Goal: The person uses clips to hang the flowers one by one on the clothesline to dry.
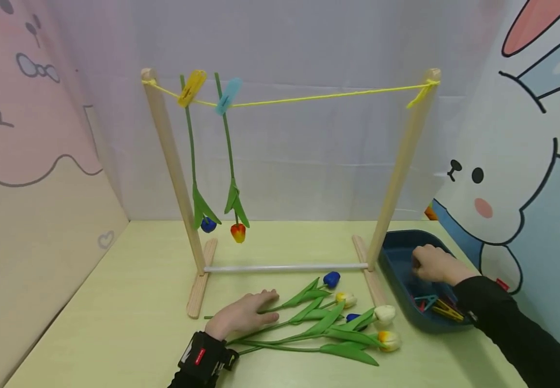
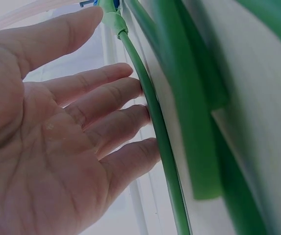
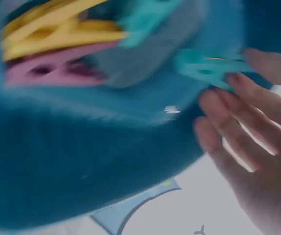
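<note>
My left hand (image 1: 243,314) lies low over the table with its fingers extended. In the left wrist view its fingertips are right at a green tulip stem (image 2: 155,112), and nothing is gripped. Several artificial tulips (image 1: 350,351) with blue, white and yellow heads lie to its right. Inside the dark blue bin (image 1: 411,235), my right hand (image 1: 440,265) pinches a teal clothespin (image 3: 209,68) between thumb and index finger. Other clothespins share the bin: yellow (image 3: 57,36), pink (image 3: 57,68) and another teal one (image 3: 147,17).
A yellow line (image 1: 309,99) runs between two wooden posts (image 1: 403,172). From its left part hang a blue tulip (image 1: 208,224) by a yellow clothespin (image 1: 192,88) and an orange-red tulip (image 1: 238,233) by a light blue clothespin (image 1: 229,96). A white rod (image 1: 285,268) joins the posts low down.
</note>
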`<action>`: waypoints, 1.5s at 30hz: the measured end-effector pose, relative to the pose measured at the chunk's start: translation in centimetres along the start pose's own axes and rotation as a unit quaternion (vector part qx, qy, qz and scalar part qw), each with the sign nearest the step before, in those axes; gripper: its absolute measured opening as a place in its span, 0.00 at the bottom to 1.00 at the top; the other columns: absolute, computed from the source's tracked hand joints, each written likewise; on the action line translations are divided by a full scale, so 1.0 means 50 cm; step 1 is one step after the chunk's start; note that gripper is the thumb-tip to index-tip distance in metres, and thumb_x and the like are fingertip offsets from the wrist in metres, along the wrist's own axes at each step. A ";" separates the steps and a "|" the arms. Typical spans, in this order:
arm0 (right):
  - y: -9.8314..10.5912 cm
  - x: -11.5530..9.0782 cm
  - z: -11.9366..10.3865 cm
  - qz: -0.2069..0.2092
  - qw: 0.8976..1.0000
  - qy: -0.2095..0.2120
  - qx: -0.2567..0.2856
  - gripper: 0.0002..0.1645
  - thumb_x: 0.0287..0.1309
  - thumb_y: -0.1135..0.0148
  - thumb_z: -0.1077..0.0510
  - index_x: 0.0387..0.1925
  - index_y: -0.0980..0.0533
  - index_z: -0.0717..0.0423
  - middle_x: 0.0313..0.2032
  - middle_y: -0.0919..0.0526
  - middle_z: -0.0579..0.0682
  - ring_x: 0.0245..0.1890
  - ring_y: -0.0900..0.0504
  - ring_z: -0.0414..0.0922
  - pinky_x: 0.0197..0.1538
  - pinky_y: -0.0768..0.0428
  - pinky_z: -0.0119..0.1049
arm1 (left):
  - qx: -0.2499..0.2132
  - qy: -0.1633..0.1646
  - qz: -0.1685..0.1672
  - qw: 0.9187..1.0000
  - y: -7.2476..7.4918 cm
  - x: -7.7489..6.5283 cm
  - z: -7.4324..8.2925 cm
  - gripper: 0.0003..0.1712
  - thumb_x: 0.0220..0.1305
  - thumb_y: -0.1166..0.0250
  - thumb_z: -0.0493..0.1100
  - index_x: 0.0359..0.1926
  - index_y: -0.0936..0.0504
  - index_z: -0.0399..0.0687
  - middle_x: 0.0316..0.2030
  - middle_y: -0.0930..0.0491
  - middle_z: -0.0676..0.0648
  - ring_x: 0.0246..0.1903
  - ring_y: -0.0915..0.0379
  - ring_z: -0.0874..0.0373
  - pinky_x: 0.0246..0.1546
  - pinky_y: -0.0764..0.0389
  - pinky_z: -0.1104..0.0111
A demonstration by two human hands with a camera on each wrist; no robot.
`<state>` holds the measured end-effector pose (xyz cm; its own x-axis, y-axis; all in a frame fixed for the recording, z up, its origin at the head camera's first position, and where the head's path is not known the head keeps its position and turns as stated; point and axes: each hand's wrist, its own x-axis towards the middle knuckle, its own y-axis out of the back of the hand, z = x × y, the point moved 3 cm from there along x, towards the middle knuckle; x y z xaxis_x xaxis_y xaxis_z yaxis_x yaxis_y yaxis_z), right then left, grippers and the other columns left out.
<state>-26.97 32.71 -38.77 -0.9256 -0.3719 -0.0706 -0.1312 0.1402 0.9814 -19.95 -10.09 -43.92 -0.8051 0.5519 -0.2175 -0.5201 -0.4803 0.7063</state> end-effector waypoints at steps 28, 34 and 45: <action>0.105 -0.056 -0.260 0.436 0.690 0.326 0.477 0.11 0.59 0.46 0.80 0.30 0.20 0.70 0.33 0.14 0.48 0.31 0.18 0.38 0.32 0.23 0.23 | -0.008 -0.008 0.003 1.000 -0.005 0.005 -0.003 0.32 0.75 0.41 0.49 0.72 0.33 0.36 0.74 0.38 0.33 0.76 0.46 0.35 0.74 0.42 0.40; 0.075 -0.053 -0.272 0.420 0.664 0.330 0.523 0.11 0.61 0.42 0.78 0.45 0.24 0.79 0.38 0.12 0.54 0.37 0.12 0.44 0.39 0.16 0.28 | -0.004 -0.004 -0.003 1.000 -0.010 0.008 -0.002 0.32 0.75 0.42 0.50 0.72 0.33 0.37 0.74 0.38 0.33 0.76 0.46 0.36 0.74 0.42 0.40; 0.069 -0.052 -0.271 0.378 0.711 0.266 0.530 0.20 0.70 0.46 0.71 0.60 0.28 0.76 0.45 0.15 0.49 0.45 0.16 0.40 0.55 0.19 0.28 | 0.002 0.004 0.001 1.000 -0.002 0.004 0.001 0.33 0.76 0.43 0.52 0.73 0.34 0.40 0.75 0.40 0.33 0.76 0.46 0.35 0.74 0.42 0.40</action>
<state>-20.18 21.73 -32.79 -0.6462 -0.0784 0.7591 -0.1223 0.9925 -0.0017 -20.06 -9.89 -44.03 -0.8087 0.5449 -0.2216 -0.5169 -0.4783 0.7100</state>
